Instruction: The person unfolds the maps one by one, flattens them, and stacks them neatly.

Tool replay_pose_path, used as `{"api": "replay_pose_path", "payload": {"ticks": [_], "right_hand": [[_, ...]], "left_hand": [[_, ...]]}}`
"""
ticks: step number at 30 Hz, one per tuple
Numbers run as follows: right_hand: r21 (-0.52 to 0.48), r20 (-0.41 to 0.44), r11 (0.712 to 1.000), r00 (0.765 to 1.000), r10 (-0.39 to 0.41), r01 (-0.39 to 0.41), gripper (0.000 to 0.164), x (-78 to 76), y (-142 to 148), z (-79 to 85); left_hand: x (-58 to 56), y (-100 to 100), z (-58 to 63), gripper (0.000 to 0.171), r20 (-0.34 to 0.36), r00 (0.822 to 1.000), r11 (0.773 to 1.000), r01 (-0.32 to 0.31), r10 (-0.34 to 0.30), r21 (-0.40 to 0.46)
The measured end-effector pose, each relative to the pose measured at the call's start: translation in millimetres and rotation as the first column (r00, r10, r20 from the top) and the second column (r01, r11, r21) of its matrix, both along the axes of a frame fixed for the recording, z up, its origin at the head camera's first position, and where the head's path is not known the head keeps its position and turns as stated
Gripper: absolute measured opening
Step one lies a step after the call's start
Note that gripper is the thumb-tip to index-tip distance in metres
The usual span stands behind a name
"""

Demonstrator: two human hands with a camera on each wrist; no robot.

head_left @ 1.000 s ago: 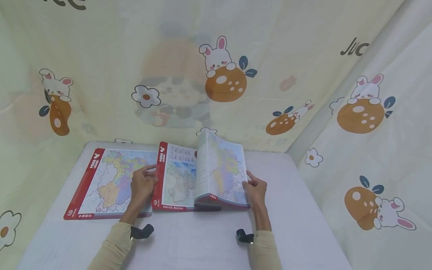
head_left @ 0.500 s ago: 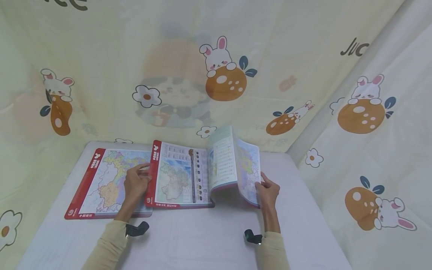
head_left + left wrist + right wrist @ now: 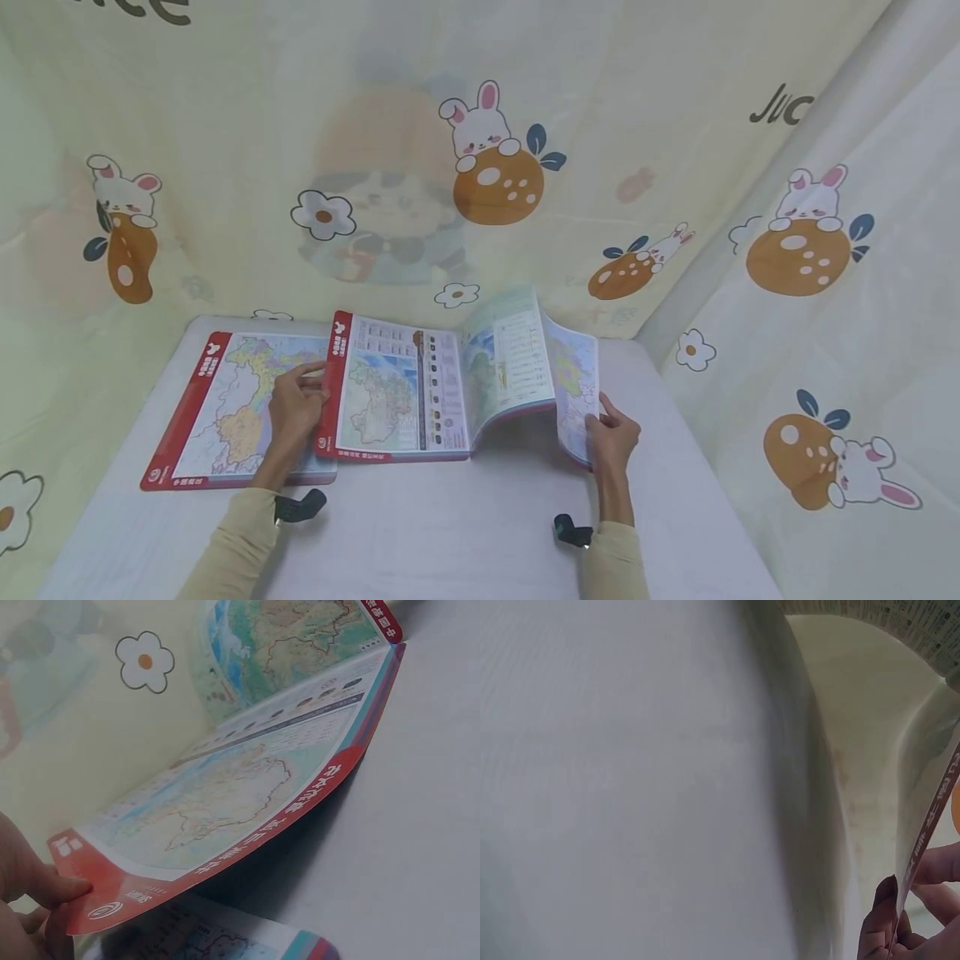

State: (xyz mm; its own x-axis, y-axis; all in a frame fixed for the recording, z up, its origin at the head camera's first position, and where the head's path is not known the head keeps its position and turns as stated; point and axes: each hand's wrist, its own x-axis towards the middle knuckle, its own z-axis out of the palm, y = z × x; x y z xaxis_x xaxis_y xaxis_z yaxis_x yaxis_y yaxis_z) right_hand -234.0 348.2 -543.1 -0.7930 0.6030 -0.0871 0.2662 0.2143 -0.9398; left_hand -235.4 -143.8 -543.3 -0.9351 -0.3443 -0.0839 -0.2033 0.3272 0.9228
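Note:
A foldable laminated map (image 3: 378,408) with a red border stands partly unfolded, its panels bent up in a zigzag. My left hand (image 3: 294,408) pinches its left red edge; in the left wrist view the thumb (image 3: 64,889) presses on the red corner, and that panel is lifted. My right hand (image 3: 617,433) pinches the far right panel's edge, which the right wrist view shows between thumb and fingers (image 3: 881,922). Beneath and left of it lies a second red-edged map (image 3: 243,408), flat, partly covered by my left hand and the first map.
Both maps are on a white-covered table (image 3: 450,533). A cream curtain (image 3: 247,250) with rabbit and flower prints hangs right behind the map, and another curtain (image 3: 720,433) slopes along the right side. Dark wrist mounts (image 3: 300,506) sit by both cuffs.
The folded map has opened wider. My right hand has moved right with its panel, my left hand a little left with the red edge, and more inner panels now show.

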Motion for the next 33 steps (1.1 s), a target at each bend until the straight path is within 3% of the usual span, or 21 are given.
{"api": "replay_pose_path", "payload": {"ticks": [14, 22, 33], "right_hand": [[0.103, 0.016, 0.994, 0.999, -0.033, 0.031, 0.057, 2.8, 28.2, -7.2], [0.238, 0.011, 0.970, 0.999, -0.045, 0.041, 0.058, -11.2, 58.2, -11.9], [0.308, 0.088, 0.951, 0.996, -0.021, -0.007, 0.059, -25.8, 81.2, -18.1]], "left_hand": [[-8.0, -10.1, 0.1, 0.052, 0.004, 1.000, 1.000, -0.021, 0.021, -0.023], [-9.3, -19.1, -1.3, 0.051, 0.012, 1.000, 0.997, -0.003, 0.004, -0.072], [-5.1, -25.9, -0.4, 0.048, 0.029, 1.000, 0.997, 0.007, -0.005, -0.071]]}}
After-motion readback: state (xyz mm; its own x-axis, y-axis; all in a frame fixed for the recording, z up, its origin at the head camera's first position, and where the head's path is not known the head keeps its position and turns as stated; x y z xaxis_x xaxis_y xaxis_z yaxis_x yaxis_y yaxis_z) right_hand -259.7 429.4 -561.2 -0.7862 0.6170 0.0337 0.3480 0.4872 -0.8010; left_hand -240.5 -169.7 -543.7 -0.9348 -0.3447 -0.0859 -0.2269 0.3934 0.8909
